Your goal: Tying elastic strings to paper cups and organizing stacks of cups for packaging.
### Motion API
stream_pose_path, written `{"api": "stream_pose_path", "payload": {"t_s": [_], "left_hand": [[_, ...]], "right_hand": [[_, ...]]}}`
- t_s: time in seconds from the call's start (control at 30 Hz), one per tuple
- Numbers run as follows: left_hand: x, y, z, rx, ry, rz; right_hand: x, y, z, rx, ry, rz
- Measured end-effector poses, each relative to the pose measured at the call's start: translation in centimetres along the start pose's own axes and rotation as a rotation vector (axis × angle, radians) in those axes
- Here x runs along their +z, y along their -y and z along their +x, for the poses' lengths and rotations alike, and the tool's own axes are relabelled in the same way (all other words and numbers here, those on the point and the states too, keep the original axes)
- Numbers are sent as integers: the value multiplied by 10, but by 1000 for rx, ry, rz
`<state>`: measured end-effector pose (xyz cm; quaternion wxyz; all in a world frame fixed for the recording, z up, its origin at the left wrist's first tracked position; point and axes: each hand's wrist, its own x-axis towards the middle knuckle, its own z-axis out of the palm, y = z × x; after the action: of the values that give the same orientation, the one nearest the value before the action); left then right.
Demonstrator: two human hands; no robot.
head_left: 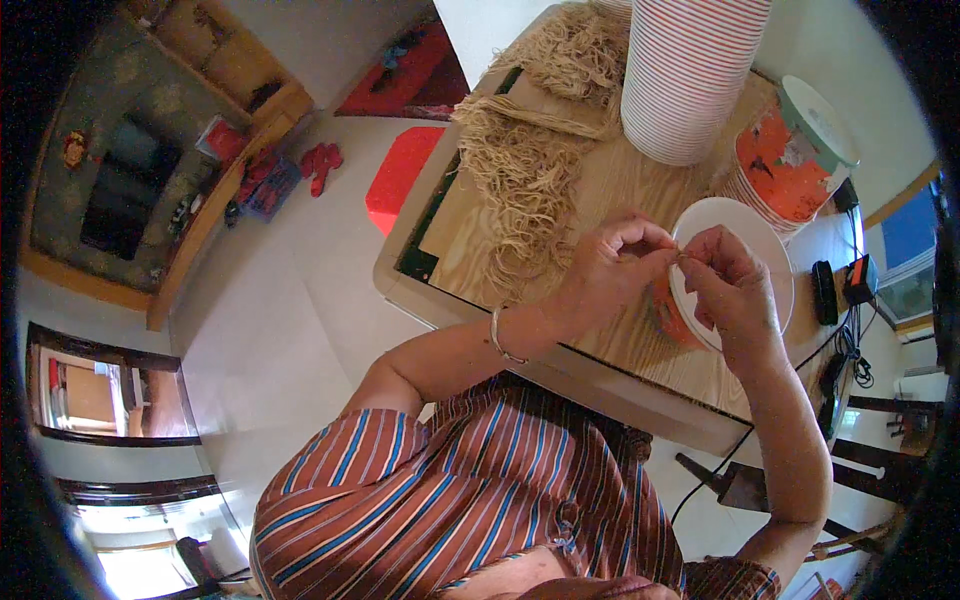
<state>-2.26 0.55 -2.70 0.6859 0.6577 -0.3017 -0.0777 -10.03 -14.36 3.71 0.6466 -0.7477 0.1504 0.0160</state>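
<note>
My left hand (610, 265), with a bangle on the wrist, pinches thumb and forefinger together at the near-left rim of a white paper tub (735, 212). My right hand (735, 285) is over the tub, its fingertips also pinched and meeting those of the left. What they hold between them is too small to make out. The tub has an orange printed outer wall. Left of my hands lies a tangled heap of tan, string-like strands (520, 185), with a straighter bundle (545, 117) across it.
A tall stack of white paper tubs (690, 75) stands at the back of the wooden table (610, 190). Right of it is an orange tub (780, 165) topped by a green-white one (818, 120). Black cables and an adapter (860, 280) lie at the right edge. A red stool (403, 175) stands left.
</note>
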Motion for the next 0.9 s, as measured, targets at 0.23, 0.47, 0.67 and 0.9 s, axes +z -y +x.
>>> {"api": "stream_pose_path", "payload": {"t_s": [0.23,0.47,0.67,0.9], "left_hand": [[-10,-5,8,-53,175,-36],[-22,-1,19,146,303,206],[-23,-1,21,106,336,189],[-21,-5,23,210,347,159]], "right_hand": [[-2,-17,9,-306,-62,-249],[0,-16,15,-338,-63,-194],[-1,-17,15,-295,-98,-273],[-2,-18,16,-313,-105,-289]]}}
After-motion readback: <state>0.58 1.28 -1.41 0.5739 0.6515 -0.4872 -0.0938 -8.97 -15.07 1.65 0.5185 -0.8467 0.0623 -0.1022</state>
